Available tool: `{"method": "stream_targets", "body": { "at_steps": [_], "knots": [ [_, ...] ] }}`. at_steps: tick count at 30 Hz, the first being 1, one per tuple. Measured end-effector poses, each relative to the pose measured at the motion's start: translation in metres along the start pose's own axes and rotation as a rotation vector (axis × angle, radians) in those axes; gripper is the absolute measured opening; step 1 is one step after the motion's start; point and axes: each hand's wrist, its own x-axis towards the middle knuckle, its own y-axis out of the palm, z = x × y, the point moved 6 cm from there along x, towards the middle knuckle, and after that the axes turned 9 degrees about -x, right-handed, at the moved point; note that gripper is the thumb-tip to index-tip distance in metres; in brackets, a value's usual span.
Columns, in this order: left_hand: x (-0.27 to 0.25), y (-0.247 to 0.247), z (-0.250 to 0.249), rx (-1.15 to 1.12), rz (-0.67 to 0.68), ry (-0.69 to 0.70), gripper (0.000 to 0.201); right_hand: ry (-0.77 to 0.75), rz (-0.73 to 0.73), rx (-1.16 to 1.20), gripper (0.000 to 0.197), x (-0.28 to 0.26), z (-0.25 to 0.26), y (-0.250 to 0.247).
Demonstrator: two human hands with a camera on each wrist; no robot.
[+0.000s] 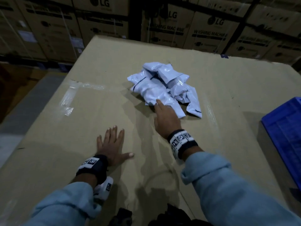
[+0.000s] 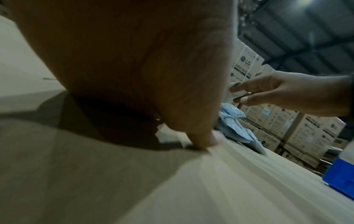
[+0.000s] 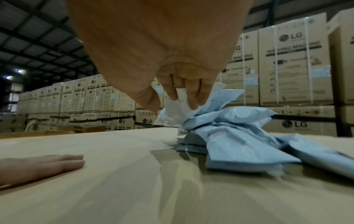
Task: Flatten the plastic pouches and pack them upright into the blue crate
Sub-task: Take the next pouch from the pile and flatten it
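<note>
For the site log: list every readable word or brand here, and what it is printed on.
"LG": stacked cardboard cartons behind the work surface.
"WASHING MACHINE": the same cartons, clearest in the right wrist view.
Small print and white stickers on the cartons: too blurred to read.
Wristbands: square coded markers, no words.
Plastic pouches: no readable text.

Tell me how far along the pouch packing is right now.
Nothing looks packed yet. The plastic pouches lie crumpled in one heap on the cardboard surface, apart from the blue crate. In hand: the right hand pinches a pouch edge; the left hand rests flat. Flattening and upright packing remain.
</note>
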Motion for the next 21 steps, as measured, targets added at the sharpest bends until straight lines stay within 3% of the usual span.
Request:
{"method": "stream_targets", "body": {
  "at_steps": [3,5,8,12,14,17,21],
  "knots": [
    [-0.009,0.01,0.002,-0.025,-0.031,-0.045,0.086,0.008,-0.113,0.168,0.053,-0.056,0.003,-0.002],
    [-0.016,0.017,-0.001,-0.08,-0.005,-0.083,0.074,0.068,-0.179,0.278,0.042,-0.092,-0.001,-0.001],
    [-0.032,0.02,-0.007,-0.162,-0.045,-0.124,0.08,0.129,-0.173,0.454,0.03,-0.144,-0.009,0.001],
    [-0.06,0.012,-0.025,-0.342,-0.289,-0.094,0.082,0.23,-0.028,0.579,0.024,-0.201,-0.014,0.002],
    [-0.077,0.011,-0.041,-0.446,-0.4,-0.02,0.076,0.311,0.051,0.616,0.031,-0.225,-0.02,0.006],
    [-0.101,0.018,-0.073,-0.379,-0.487,0.164,0.064,0.332,0.085,0.624,0.037,-0.256,-0.026,0.013],
    [-0.127,0.04,-0.121,-0.197,-0.409,0.401,0.06,0.319,0.092,0.637,0.045,-0.299,-0.029,0.017]
  ]
}}
